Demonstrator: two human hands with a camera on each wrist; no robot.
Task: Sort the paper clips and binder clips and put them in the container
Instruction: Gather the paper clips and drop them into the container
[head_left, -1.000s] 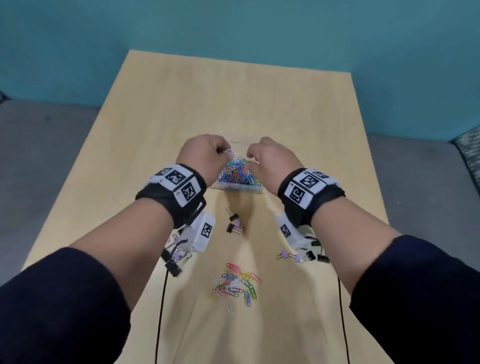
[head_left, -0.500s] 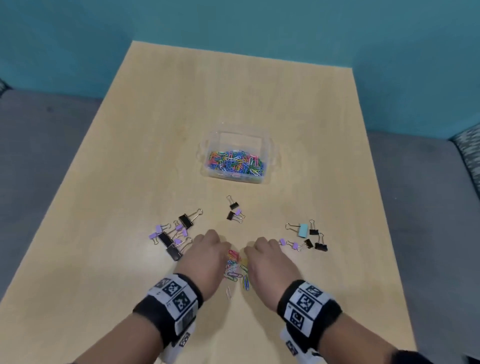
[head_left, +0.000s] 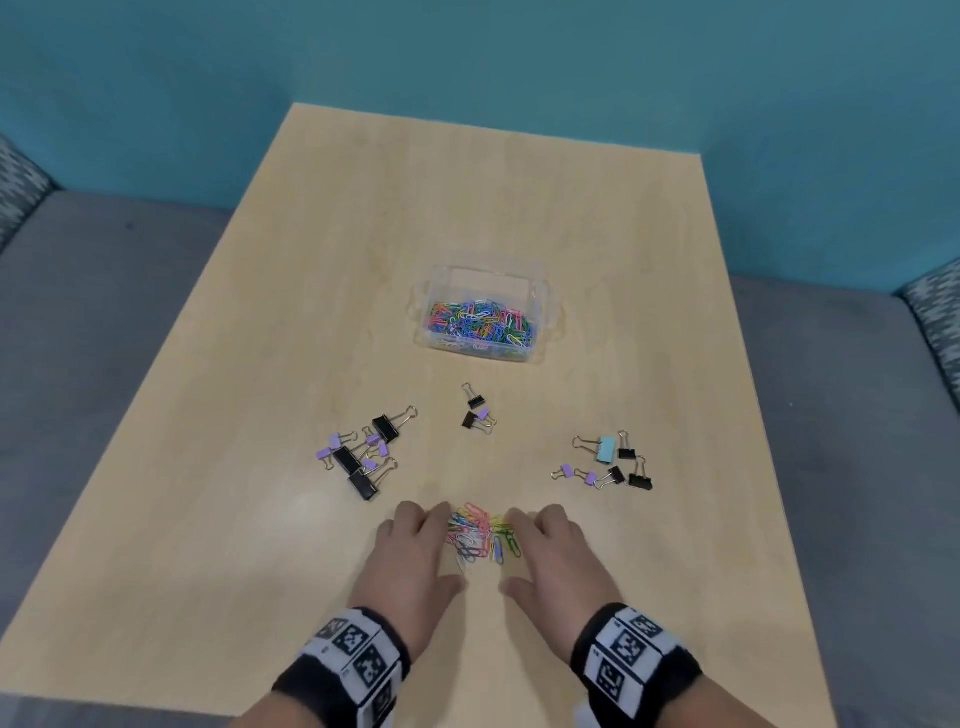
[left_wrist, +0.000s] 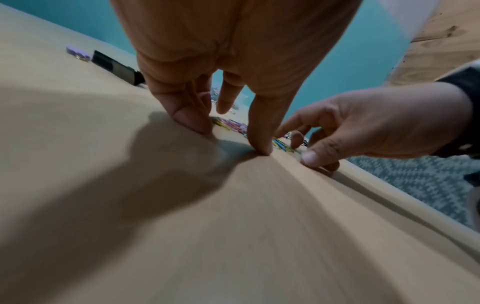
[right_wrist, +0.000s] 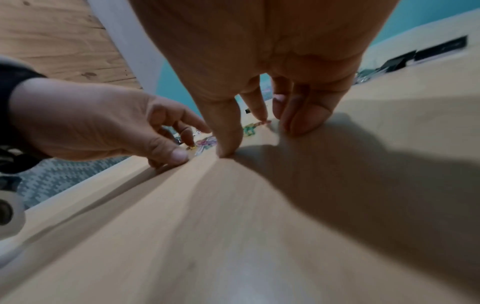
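A clear plastic container (head_left: 545, 296) at mid-table holds a heap of coloured paper clips (head_left: 480, 322). A small loose pile of paper clips (head_left: 483, 535) lies near the front edge. My left hand (head_left: 441, 551) flanks the pile's left side and my right hand (head_left: 524, 556) its right. Both hands have their fingertips and thumbs on the table and hold nothing. In the left wrist view the left hand (left_wrist: 230, 135) touches the pile (left_wrist: 233, 124). In the right wrist view the right hand (right_wrist: 262, 135) stands at the clips (right_wrist: 205, 144).
Binder clips lie in three groups on the wooden table (head_left: 260, 519): black and purple ones at left (head_left: 363, 452), a few in the middle (head_left: 477, 415), and black, purple and a light blue one at right (head_left: 608, 462). Grey seating surrounds the table.
Both hands left the container, came back toward the front edge and settled on either side of the loose paper clip pile. The pile now looks more bunched between the fingers.
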